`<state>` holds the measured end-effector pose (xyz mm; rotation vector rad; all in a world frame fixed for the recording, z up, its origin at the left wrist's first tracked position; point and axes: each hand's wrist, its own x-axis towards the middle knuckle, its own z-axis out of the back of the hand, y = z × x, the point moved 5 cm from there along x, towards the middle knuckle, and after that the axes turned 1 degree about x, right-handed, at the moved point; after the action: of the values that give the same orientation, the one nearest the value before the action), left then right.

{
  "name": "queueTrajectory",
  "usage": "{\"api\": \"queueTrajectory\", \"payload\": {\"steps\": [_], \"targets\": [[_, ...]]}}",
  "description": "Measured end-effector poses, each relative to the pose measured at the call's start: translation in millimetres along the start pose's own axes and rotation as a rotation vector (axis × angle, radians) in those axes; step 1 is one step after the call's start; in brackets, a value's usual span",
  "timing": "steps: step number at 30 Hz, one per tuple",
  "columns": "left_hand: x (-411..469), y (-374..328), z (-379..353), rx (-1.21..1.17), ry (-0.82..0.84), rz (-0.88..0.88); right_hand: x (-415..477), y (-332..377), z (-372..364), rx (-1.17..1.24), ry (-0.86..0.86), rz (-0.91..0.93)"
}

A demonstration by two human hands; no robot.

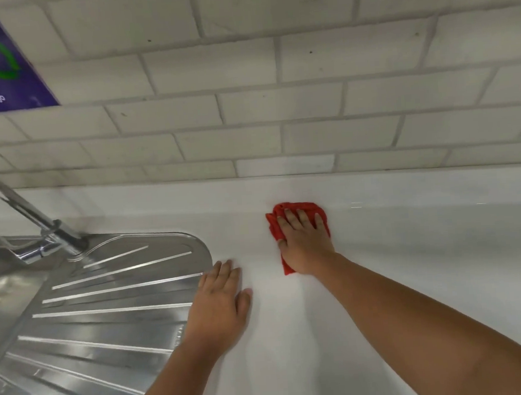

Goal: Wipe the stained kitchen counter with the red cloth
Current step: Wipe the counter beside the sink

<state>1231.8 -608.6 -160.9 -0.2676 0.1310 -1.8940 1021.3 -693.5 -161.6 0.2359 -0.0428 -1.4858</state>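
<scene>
Neither grip closed: right hand (305, 243) presses red cloth (288, 209) flat on counter (412, 264); left hand (220, 302) lies flat on it.

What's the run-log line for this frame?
phase: wiping | right hand: flat on red cloth | left hand: flat on counter beside drainboard | stain: none visible

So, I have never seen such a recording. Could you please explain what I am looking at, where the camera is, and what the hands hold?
There is no machine here: these are a person's two bare hands, filmed by one camera worn on the head, looking down. The right hand presses flat on a red cloth on the white counter, near the tiled wall. The left hand rests flat on the counter at the edge of a steel drainboard with a tap. Nothing is lifted; the cloth is only pressed down.
</scene>
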Motion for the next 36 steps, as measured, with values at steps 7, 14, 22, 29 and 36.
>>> {"api": "queueTrajectory", "payload": {"steps": [7,14,22,29,36], "targets": [[-15,31,0,-0.08,-0.031,0.022,45,96,-12,0.031,0.026,0.136],[-26,35,-6,-0.091,-0.041,0.01,74,148,-18,0.071,0.073,0.294],[-10,23,0,-0.045,-0.054,0.03,29,47,-10,0.059,0.004,0.111],[20,4,-11,-0.03,0.082,-0.068,-48,-88,6,-0.012,0.018,-0.155],[18,-7,-17,-0.037,0.155,-0.103,-72,-102,5,-0.045,0.028,-0.308]]}}
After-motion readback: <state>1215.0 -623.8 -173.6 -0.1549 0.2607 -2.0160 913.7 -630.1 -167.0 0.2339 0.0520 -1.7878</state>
